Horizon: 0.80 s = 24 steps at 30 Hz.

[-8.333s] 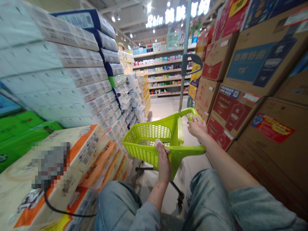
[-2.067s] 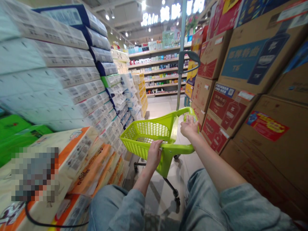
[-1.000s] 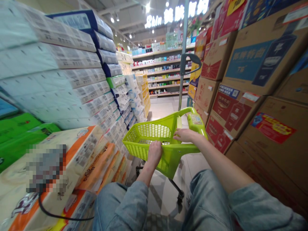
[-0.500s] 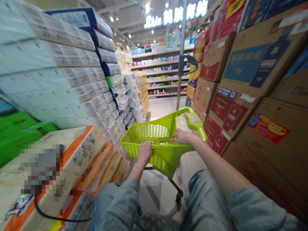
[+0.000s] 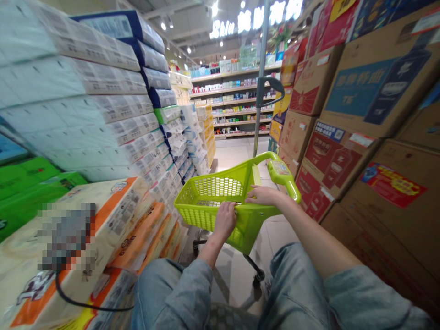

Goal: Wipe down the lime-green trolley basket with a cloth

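Packed shop shelves (image 5: 237, 87) stand well beyond our fingers, and a pale tiled floor (image 5: 271, 233) runs under them. Stacks of white, plastic-wrapped packs (image 5: 113, 96) rise to the left of our fingers, and brown cardboard boxes (image 5: 350, 110) rise to the right.

Between the stacks is a small lime-green plastic cart (image 5: 247, 224), directly under our fingers. Its long axis runs crosswise to us: the long, slatted basket (image 5: 197, 215) reaches out to the left of our left fingers, its nose tipped slightly away, while the thick, rounded green handle (image 5: 280, 168) lies just beyond our right fingers and to their right. So our left hand (image 5: 225, 222) is the nearer one to the basket's nose, and our right hand (image 5: 266, 195) is the nearer one to the handle.

Our left fingers are close together and bent over the near rim, clamped on the cart's side; we cannot see the thumb. Our right fingers are loosely bent and point left across the rear of the basket, a little past the near rim. Whether they pinch something or simply rest there, we cannot tell. The handle is free of both hands. Black wheels (image 5: 258, 277) sit below our fingers, and a grey metal pole (image 5: 260, 59) stands upright beyond the handle.
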Each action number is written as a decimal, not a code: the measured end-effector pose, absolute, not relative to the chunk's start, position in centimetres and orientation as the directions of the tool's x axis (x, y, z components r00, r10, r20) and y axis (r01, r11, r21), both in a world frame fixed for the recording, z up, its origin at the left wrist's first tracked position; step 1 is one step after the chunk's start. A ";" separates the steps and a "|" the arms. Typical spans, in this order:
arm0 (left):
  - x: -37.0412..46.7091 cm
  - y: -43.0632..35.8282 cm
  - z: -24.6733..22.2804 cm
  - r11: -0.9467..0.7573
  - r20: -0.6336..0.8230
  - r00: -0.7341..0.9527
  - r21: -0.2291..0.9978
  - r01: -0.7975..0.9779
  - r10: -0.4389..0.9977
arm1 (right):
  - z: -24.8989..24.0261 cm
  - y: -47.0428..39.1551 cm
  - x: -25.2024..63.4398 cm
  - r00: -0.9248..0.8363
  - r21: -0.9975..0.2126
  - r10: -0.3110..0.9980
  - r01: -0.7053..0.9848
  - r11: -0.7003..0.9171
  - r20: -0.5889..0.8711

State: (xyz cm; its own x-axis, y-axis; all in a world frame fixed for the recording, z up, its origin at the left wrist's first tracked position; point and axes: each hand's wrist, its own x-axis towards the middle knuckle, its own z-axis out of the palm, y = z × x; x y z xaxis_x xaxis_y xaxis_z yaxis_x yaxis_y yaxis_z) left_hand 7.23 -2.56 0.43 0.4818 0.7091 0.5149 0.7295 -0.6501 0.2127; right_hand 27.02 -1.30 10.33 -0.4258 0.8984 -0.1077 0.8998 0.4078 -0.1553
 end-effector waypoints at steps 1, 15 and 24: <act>6.9 -2.5 0.5 -0.666 0.506 0.505 0.203 0.718 0.699 | 10.4 -1.3 27.1 -0.433 -0.173 0.895 0.895 0.412 -0.111; 1.5 0.0 -0.5 -0.492 0.438 0.402 0.111 0.863 0.804 | 10.8 -1.6 25.8 -0.399 -0.205 0.909 0.906 0.369 -0.126; 3.8 -1.8 0.3 -0.658 0.454 0.532 0.177 0.732 0.715 | 10.4 -1.3 27.2 -0.409 -0.204 0.906 0.901 0.382 -0.111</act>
